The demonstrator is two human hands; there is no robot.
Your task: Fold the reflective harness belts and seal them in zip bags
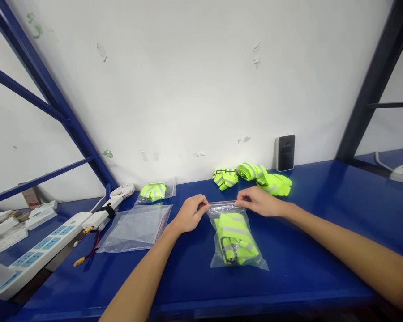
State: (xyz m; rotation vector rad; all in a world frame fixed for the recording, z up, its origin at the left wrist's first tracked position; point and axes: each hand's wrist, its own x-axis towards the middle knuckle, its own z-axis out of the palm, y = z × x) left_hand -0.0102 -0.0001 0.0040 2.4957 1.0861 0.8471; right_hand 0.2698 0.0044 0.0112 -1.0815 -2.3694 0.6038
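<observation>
A clear zip bag (237, 239) lies on the blue shelf (305, 250) with a folded neon-yellow reflective vest inside. My left hand (190, 213) pinches the left end of the bag's zip strip. At the strip's right end my right hand (260, 201) pinches it too. Both hands are closed on the bag's top edge.
A stack of empty clear zip bags (136, 227) lies to the left, with one bagged vest (154, 191) behind it. Two loose folded vests (225, 178) (270, 179) and a dark phone-like device (285, 153) sit by the wall. A white power strip (36, 255), a small fan (122, 191) and wires are at left.
</observation>
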